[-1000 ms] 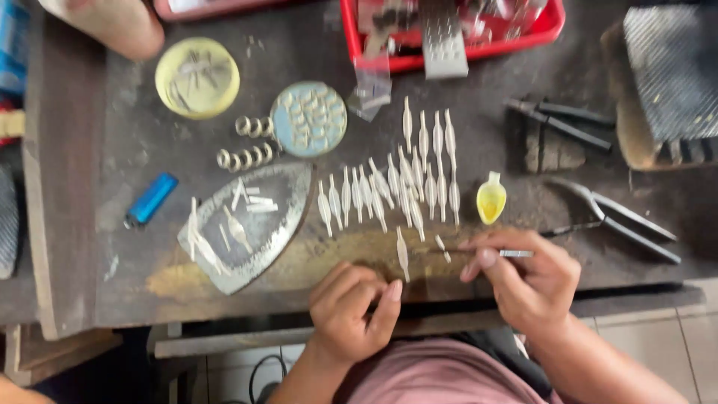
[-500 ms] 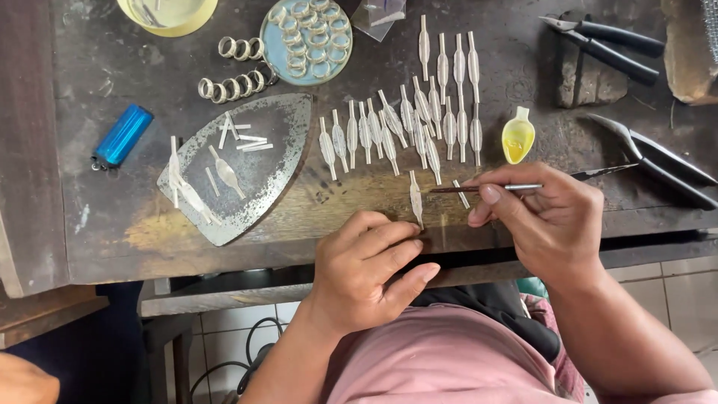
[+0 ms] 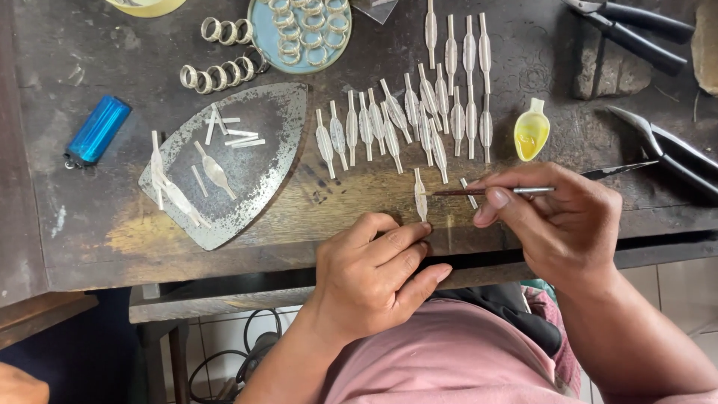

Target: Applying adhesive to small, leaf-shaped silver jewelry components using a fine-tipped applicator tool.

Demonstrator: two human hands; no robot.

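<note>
Dull silvery metal blanks (image 3: pixel 404 120) lie on a rough, scarred dark wooden bench (image 3: pixel 90 224) beside a scratched matt steel plate (image 3: pixel 258 168).

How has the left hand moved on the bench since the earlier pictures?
Yes. The left hand has slid along the bench edge toward the single metal piece, away from the iron-shaped plate.

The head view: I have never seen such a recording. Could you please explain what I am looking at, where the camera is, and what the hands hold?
The camera sits on a person's head and looks down at a dark workbench. The right hand holds a thin brush-like tool, its tip at one small silver leaf-shaped piece. The left hand rests at the bench edge, a fingertip by that piece. Behind lie rows of like pieces, an old iron soleplate with metal strips, silver rings, a blue lighter, a small yellow dish and pliers.
</note>
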